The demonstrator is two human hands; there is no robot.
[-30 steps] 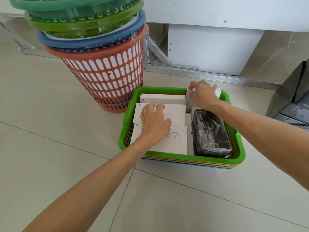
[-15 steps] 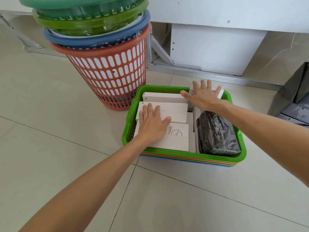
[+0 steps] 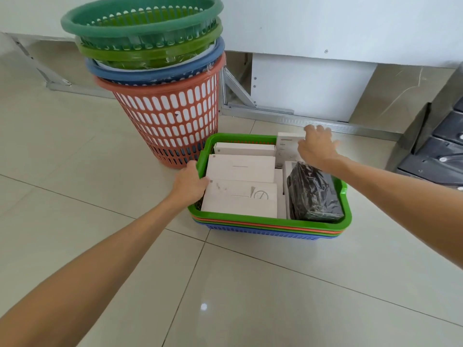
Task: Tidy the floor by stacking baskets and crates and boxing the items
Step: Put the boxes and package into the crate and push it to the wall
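Observation:
A green crate [image 3: 263, 219] sits on the tiled floor, nested on top of orange, green and blue crates [image 3: 263, 231]. It holds flat white boxes [image 3: 240, 169], a small upright white box [image 3: 288, 144] and a black plastic-wrapped package [image 3: 313, 194]. My left hand [image 3: 190, 184] grips the crate's left rim. My right hand [image 3: 317, 146] is over the far right corner, beside the small upright box, fingers curled past the rim; its grip is hidden. Round baskets stand nested left of the crate: an orange one [image 3: 170, 116] at the bottom, a dark green one [image 3: 140, 21] on top.
A metal rail [image 3: 288, 118] and a white panel [image 3: 308, 88] run along the wall behind the crate. Dark grey moulded objects [image 3: 438, 151] are stacked at the right edge. Bare tile floor lies in front and to the left.
My left hand slid off the white boxes to the crate's left rim and closed on it. My right hand, spread flat before, now curls over the far right corner.

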